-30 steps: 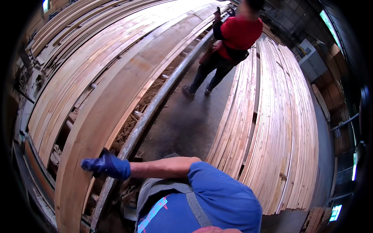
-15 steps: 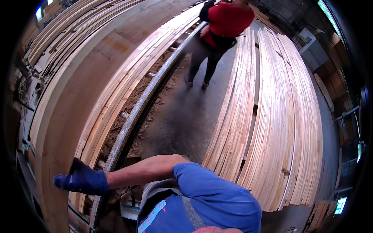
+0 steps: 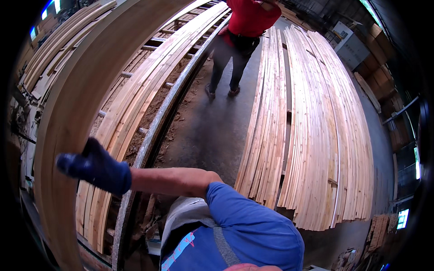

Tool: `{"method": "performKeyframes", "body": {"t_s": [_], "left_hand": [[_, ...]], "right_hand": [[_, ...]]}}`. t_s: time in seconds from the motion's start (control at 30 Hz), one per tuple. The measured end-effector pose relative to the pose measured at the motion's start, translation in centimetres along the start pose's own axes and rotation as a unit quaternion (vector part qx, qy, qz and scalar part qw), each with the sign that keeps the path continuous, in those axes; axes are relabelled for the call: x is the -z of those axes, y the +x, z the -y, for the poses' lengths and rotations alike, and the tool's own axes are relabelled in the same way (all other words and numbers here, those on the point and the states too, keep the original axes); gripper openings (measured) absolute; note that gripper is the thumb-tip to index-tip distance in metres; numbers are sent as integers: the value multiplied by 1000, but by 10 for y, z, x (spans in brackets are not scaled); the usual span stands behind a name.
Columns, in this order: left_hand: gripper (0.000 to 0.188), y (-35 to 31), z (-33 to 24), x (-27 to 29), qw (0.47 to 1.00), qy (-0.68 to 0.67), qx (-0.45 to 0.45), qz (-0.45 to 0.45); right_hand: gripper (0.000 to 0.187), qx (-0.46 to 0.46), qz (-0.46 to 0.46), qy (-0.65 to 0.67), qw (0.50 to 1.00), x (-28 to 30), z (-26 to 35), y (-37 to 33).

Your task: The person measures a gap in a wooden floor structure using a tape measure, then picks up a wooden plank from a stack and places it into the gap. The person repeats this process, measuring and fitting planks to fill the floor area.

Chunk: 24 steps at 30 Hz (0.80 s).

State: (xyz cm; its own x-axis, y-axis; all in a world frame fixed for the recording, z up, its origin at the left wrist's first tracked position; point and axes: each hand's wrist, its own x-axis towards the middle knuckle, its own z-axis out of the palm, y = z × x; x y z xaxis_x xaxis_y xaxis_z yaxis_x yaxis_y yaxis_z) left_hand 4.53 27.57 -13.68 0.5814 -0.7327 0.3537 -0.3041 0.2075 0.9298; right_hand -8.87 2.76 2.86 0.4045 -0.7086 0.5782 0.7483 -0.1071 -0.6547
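Observation:
My right hand (image 3: 97, 167), in a dark blue work glove, grips the edge of a long, thick wooden board (image 3: 56, 135). Part of the glove lies over the board's near face, and another part sits at its right edge; the fingertips behind the edge are hidden. My bare forearm and blue sleeve reach across from the right. The board runs from the lower left up to the top of the view, tilted on its side. Right of it, long light planks (image 3: 129, 108) lie on a frame. My left hand is out of view.
A person in a red top (image 3: 251, 18) stands ahead on the concrete floor. Wide stacks of long planks (image 3: 316, 135) lie to the right. A metal rail (image 3: 165, 106) edges the frame, with wood debris beneath. More lumber (image 3: 58, 49) is piled far left, and a pale cabinet (image 3: 352, 47) stands far right.
The board has turned and shifted, now uncovering the planks and frame to its right. My gloved hand has moved up with it. The person in red appears slightly further left.

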Motion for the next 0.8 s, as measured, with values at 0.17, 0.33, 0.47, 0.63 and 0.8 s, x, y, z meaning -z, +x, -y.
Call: {"method": "performKeyframes", "body": {"t_s": [0.17, 0.33, 0.47, 0.63, 0.8], "left_hand": [[50, -2, -12, 54, 998, 41, -26, -32], [51, 16, 13, 73, 995, 86, -8, -44], [52, 18, 32, 87, 991, 122, 10, -51], [53, 6, 28, 93, 987, 149, 15, -56], [54, -4, 26, 120, 985, 161, 11, -67]], "right_hand": [[35, 61, -63, 33, 996, 16, 28, -5], [33, -41, -140, -36, 989, 55, 85, -49], [26, -14, -180, -13, 983, 96, 105, -103], [22, -25, -234, -18, 972, 130, 130, -146], [15, -9, -290, 36, 956, 175, 123, -176]]}}
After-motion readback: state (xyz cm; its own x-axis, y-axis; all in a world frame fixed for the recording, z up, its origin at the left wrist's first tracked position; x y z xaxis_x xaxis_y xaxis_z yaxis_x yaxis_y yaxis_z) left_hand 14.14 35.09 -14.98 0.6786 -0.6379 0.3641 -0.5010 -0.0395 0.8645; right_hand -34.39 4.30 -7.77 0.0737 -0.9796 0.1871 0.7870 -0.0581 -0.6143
